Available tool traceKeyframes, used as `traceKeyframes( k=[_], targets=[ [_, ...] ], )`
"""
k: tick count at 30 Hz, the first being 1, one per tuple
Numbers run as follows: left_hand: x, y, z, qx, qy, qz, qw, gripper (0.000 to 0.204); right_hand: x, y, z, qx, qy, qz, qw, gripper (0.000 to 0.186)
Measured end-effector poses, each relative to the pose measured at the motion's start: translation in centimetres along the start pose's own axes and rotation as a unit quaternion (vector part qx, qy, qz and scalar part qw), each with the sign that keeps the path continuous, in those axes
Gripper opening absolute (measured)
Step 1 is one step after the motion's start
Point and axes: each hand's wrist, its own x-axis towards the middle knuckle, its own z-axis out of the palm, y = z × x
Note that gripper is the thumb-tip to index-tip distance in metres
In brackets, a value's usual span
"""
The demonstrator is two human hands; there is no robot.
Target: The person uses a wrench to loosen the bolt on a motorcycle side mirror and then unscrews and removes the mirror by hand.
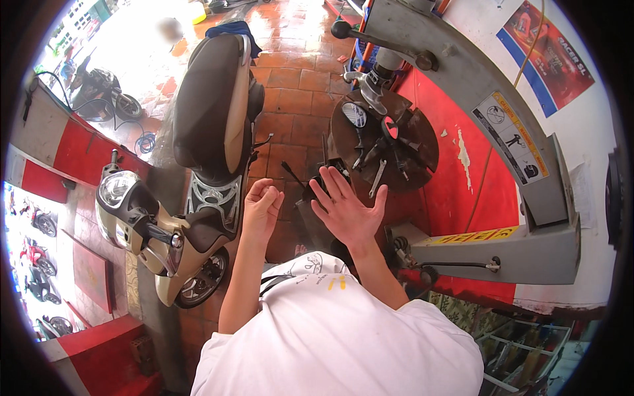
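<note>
My left hand [263, 206] is raised in front of my chest with its fingers curled in toward the thumb. Whether anything small is between those fingers I cannot make out. Beside it, my right hand [349, 210] is spread wide with nothing in it. Just beyond the right hand, a combination wrench [378, 177] lies at the near edge of a round dark turntable [419, 142]. Two scooter mirrors rest there too: one with a pale glass [355, 115], the other with a reddish reflection [390, 128]. Neither hand touches them.
A beige scooter [210, 112] with a dark seat stands close on my left, a blue cloth [232, 30] on its rear. To the right rises a grey tyre-changing machine [528, 254] with a lever arm [383, 43]. Reddish tiles [290, 79] cover the floor.
</note>
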Motion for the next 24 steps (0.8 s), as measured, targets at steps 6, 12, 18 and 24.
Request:
traceKeyframes(
  k=[6, 12, 18, 24],
  targets=[
    [-0.3, 1.0, 1.6, -0.053, -0.007, -0.029, 0.998, 0.030, -0.2, -0.1, 1.3, -0.037, -0.007, -0.005, 0.999, 0.111],
    [-1.3, 3.1, 6.3, -0.291, -0.098, -0.085, 0.948, 0.078, -0.3, 0.2, 2.9, -0.131, -0.018, -0.023, 0.991, 0.112],
    [-2.2, 3.1, 7.1, -0.285, -0.145, -0.103, 0.942, 0.093, -0.7, 0.4, 3.2, -0.171, -0.039, -0.034, 0.984, 0.111],
    [-2.1, 3.0, 6.2, -0.274, -0.219, -0.095, 0.932, 0.060, -1.0, -0.7, 0.5, -0.061, -0.105, -0.023, 0.992, 0.062]
  ],
)
